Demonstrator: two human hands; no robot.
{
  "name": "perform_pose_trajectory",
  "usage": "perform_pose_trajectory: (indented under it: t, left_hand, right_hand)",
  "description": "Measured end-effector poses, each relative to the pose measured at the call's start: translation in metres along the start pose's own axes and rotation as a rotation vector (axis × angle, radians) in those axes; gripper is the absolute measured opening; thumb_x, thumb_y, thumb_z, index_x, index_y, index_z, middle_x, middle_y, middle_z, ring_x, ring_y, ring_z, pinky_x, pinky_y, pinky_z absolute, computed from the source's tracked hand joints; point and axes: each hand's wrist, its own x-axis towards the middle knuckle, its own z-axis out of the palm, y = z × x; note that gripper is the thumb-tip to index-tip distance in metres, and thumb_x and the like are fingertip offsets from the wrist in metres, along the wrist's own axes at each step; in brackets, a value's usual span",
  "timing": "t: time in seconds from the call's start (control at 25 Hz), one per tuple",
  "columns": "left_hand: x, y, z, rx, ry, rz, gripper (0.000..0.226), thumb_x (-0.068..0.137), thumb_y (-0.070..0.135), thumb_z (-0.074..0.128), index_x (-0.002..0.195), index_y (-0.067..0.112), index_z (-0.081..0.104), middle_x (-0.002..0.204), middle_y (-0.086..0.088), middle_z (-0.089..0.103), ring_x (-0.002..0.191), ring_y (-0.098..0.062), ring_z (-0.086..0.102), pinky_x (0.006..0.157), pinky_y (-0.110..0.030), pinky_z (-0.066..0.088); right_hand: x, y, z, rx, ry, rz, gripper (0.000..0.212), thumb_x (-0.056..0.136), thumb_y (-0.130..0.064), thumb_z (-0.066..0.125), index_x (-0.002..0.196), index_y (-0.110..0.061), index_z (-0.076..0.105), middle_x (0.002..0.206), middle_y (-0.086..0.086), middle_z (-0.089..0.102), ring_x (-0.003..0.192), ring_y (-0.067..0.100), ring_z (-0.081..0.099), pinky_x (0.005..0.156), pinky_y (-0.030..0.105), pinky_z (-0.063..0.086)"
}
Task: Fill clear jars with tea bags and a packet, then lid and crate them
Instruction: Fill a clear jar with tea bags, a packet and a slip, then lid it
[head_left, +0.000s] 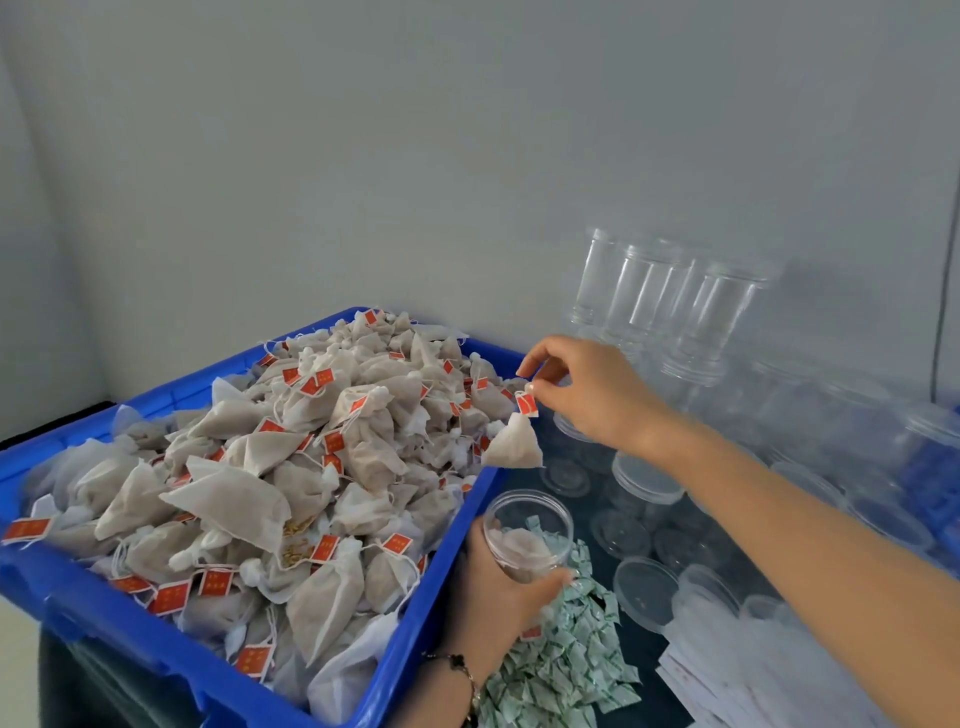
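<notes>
We see the right hand at about two o'clock from the open clear plastic jar, thumb and forefinger pinched together on the small red paper tag of a white mesh tea bag, which hangs free just past the right-hand rim of the big blue plastic crate. Holding it by the tag lets the bag dangle point-down, so it should drop straight through the jar's mouth, we judge. The left hand is wrapped around that jar from below, fingers clamped on its wall, and tips its mouth up and slightly toward the crate; that keeps the opening close to the supply. At least one pale tea bag already lies inside, so filling looks under way rather than finished. The heap of tea bags fills the crate at nine o'clock from the jar. At five o'clock lies a spread of small green-and-white packets, handy for the packet step. Round clear lids sit at three o'clock on the dark tabletop, and empty clear jars stand stacked at one o'clock against the wall.
</notes>
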Motion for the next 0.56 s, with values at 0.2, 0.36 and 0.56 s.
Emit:
perform_pose_trajectory:
  t: [0.2,0.36,0.56]
  left_hand:
    - [-0.008,0.016,-0.001,-0.005,0.034,-0.032,0.077,0.05,0.046,0.09,0.112,0.032,0.046,0.1,0.022,0.057,0.091,0.01,0.056,0.081,-0.012,0.046]
    - [-0.018,0.027,-0.008,0.002,0.091,-0.021,0.075,0.051,0.042,0.09,0.112,0.028,0.049,0.098,0.022,0.056,0.083,0.016,0.053,0.065,-0.003,0.043]
    - [-0.035,0.029,-0.017,0.024,0.07,0.043,0.071,0.054,0.04,0.09,0.112,0.019,0.056,0.103,0.012,0.062,0.093,0.002,0.06,0.078,-0.012,0.05]
  right_hand:
    - [-0.039,0.004,-0.013,0.014,-0.096,0.067,0.019,0.084,-0.011,0.06,0.096,-0.025,0.061,0.078,-0.004,0.066,0.075,0.009,0.061,0.07,0.022,0.046]
    - [-0.074,0.017,0.012,-0.119,-0.209,0.059,0.016,0.092,-0.031,0.055,0.104,-0.024,0.064,0.096,-0.006,0.068,0.085,0.01,0.061,0.076,0.03,0.049]
    - [-0.139,0.08,0.063,-0.257,-0.322,0.41,0.026,0.094,-0.019,0.051,0.119,-0.016,0.059,0.119,0.008,0.063,0.105,0.024,0.06,0.087,0.033,0.047]
